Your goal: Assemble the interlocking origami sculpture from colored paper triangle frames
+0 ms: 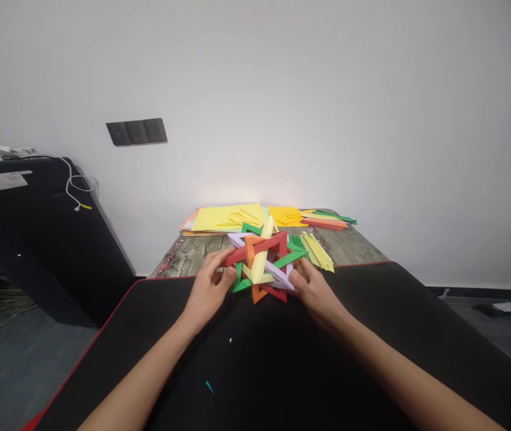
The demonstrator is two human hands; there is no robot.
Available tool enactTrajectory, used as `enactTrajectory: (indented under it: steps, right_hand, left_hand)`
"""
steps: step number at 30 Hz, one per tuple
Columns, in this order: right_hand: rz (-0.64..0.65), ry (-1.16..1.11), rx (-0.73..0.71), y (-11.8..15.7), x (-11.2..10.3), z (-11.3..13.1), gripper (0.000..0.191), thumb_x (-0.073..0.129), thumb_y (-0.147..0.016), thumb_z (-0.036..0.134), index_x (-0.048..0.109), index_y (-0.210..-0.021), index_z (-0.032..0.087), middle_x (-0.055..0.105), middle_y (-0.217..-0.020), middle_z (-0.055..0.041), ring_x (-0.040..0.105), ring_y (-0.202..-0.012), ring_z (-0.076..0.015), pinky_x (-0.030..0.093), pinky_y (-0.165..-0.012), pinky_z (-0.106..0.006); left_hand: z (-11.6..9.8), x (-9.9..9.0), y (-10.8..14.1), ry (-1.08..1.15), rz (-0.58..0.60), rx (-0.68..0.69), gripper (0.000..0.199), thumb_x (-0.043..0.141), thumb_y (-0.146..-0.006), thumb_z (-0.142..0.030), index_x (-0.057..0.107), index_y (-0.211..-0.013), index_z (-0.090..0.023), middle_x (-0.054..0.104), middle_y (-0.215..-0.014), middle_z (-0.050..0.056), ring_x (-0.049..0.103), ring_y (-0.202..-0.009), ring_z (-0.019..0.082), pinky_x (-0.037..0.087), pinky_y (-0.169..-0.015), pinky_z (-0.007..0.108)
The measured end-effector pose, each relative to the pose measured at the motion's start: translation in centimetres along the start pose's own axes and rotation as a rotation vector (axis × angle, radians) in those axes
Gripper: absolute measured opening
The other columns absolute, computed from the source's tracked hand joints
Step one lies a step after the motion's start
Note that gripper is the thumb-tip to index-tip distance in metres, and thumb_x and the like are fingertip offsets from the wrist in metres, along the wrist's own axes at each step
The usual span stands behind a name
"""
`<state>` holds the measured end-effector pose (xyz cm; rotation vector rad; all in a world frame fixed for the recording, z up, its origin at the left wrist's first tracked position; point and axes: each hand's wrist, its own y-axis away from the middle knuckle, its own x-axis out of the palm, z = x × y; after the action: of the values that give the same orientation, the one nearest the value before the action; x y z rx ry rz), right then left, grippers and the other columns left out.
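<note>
A star-shaped model of interlocked folded paper strips (262,258), in red, green, orange, cream and lilac, is held up above the black mat. My left hand (209,286) pinches its left side, at the red and green points, between thumb and fingers. On the right side, my right hand (316,290) grips the lilac and green points the same way. The palms and some fingertips are hidden behind the paper.
Yellow paper sheets (208,218) and folded strips (324,224) lie at the table's back edge. Pale yellow strips (319,251) sit behind the model. Two tiny scraps, one blue (209,387), rest on the black mat (255,371). A black cabinet (30,221) stands left.
</note>
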<state>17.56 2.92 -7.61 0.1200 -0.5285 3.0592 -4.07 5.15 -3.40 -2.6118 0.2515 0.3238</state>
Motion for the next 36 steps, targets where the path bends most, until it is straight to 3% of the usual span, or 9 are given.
enactTrajectory:
  steps: [3,6,9,13,22,26,29,36]
  right_hand:
    - [-0.013,0.073,-0.027,0.0,-0.1,-0.3,0.061,0.07,-0.071,0.052,0.051,-0.121,0.023,0.063,-0.115,-0.0088,0.053,-0.119,-0.0308,0.037,-0.104,-0.051]
    - [-0.031,0.03,-0.022,0.1,0.2,-0.3,0.064,0.064,-0.07,0.064,0.054,-0.118,0.023,0.065,-0.111,-0.0093,0.055,-0.115,-0.0327,0.042,-0.099,-0.053]
    - [-0.045,-0.123,0.044,0.2,0.7,0.1,0.066,0.055,-0.071,0.073,0.055,-0.116,0.024,0.063,-0.116,-0.0102,0.057,-0.113,-0.0328,0.047,-0.093,-0.054]
    - [-0.051,-0.277,0.083,0.3,1.1,0.9,0.06,0.06,-0.072,0.069,0.057,-0.113,0.025,0.061,-0.124,-0.0096,0.056,-0.115,-0.031,0.049,-0.092,-0.05]
    - [-0.022,-0.235,0.001,0.1,0.8,0.9,0.05,0.059,-0.079,0.057,0.057,-0.118,0.025,0.057,-0.132,-0.007,0.048,-0.127,-0.0306,0.039,-0.104,-0.051]
    - [0.062,-0.164,-0.025,0.0,0.2,0.9,0.065,0.068,-0.073,0.057,0.049,-0.129,0.03,0.048,-0.141,-0.0064,0.043,-0.131,-0.0312,0.041,-0.103,-0.05]
    - [0.139,-0.215,0.012,0.1,0.0,1.0,0.077,0.069,-0.068,0.063,0.044,-0.133,0.031,0.041,-0.146,-0.0085,0.05,-0.125,-0.0312,0.048,-0.095,-0.048]
    - [0.071,-0.289,0.055,0.5,0.5,0.4,0.083,0.064,-0.067,0.071,0.039,-0.136,0.03,0.037,-0.148,-0.0116,0.052,-0.122,-0.0325,0.051,-0.091,-0.05]
  left_hand:
    - [0.1,0.4,0.5,-0.052,0.012,0.094,0.074,0.073,-0.067,-0.056,0.049,-0.13,-0.024,0.044,-0.132,0.012,0.053,-0.11,0.028,0.048,-0.086,0.036]
    - [0.1,0.6,0.8,-0.079,0.014,0.09,0.079,0.077,-0.067,-0.047,0.04,-0.134,-0.027,0.043,-0.137,0.01,0.045,-0.122,0.03,0.043,-0.093,0.037]
    - [0.0,0.7,0.9,-0.049,0.004,0.073,0.078,0.076,-0.069,-0.041,0.037,-0.135,-0.028,0.04,-0.141,0.01,0.042,-0.126,0.029,0.041,-0.097,0.038]
    - [-0.1,0.8,0.9,0.024,0.0,0.074,0.08,0.079,-0.066,-0.037,0.037,-0.134,-0.028,0.039,-0.142,0.01,0.04,-0.129,0.029,0.038,-0.101,0.039]
    - [0.2,0.6,0.6,0.099,-0.01,0.081,0.086,0.081,-0.062,-0.031,0.034,-0.135,-0.028,0.04,-0.141,0.011,0.038,-0.133,0.03,0.038,-0.103,0.04]
    - [0.2,0.0,0.4,0.023,0.002,0.223,0.091,0.079,-0.065,-0.026,0.028,-0.14,-0.03,0.029,-0.149,0.011,0.031,-0.137,0.03,0.034,-0.109,0.044]
    - [0.5,-0.3,0.3,-0.055,0.026,0.278,0.097,0.077,-0.067,-0.024,0.02,-0.145,-0.033,0.016,-0.155,0.009,0.022,-0.141,0.031,0.03,-0.113,0.047]
    - [1.2,0.3,0.7,-0.131,0.106,0.263,0.1,0.074,-0.072,-0.023,0.01,-0.148,-0.035,0.01,-0.157,0.008,0.014,-0.144,0.031,0.023,-0.115,0.051]
